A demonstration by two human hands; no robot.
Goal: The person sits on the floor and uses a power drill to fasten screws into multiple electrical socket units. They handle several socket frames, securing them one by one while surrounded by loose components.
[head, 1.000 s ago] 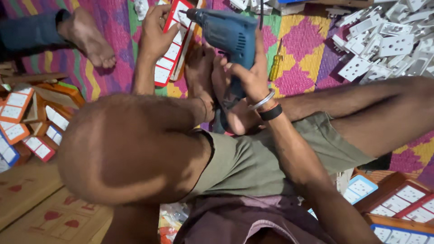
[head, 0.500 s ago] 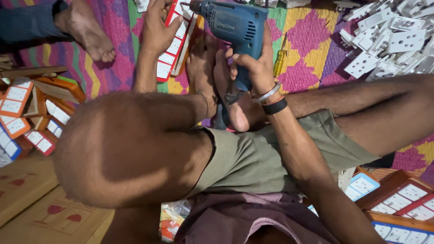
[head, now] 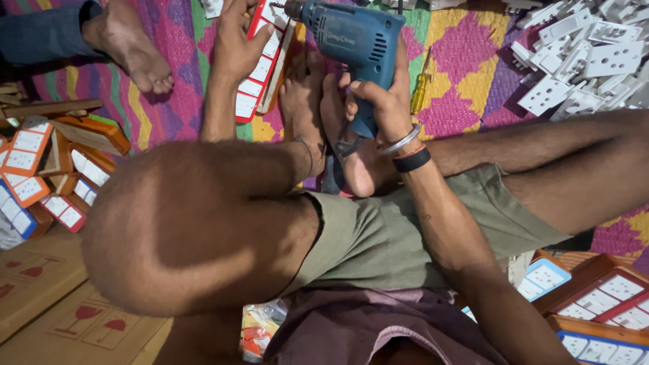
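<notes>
Blue plastic-bodied electric hand drill (head: 358, 40): far centre of the scene, above the person's crossed bare feet (head: 331, 115), chuck pointing left toward the board. Held by the right hand (head: 382, 101), fingers wrapped tight around the pistol grip; a metal bangle and a black band (head: 409, 152) sit on that wrist.

Long red-framed switchboard with white rectangular panels (head: 260, 64): just left of the drill, lying tilted on the mat, its far end out of frame. The left hand (head: 236, 44) presses down on it, palm flat on the board's left edge with fingers curled over it; the drill tip meets the board's far end, though the contact itself is partly hidden.

Yellow-handled screwdriver (head: 420, 88): on the mat just right of the drill.

Woven mat in pink, purple, yellow and green (head: 466, 74): under everything.

Heap of white plastic switch plates (head: 574, 61): far right.

Stack of orange- and red-framed boards (head: 47, 169): left side. More framed boards (head: 602, 297): near right.

Brown cardboard cartons (head: 40, 290): near left.

Another person's bare foot (head: 135, 47): far left, well apart from the drill.
</notes>
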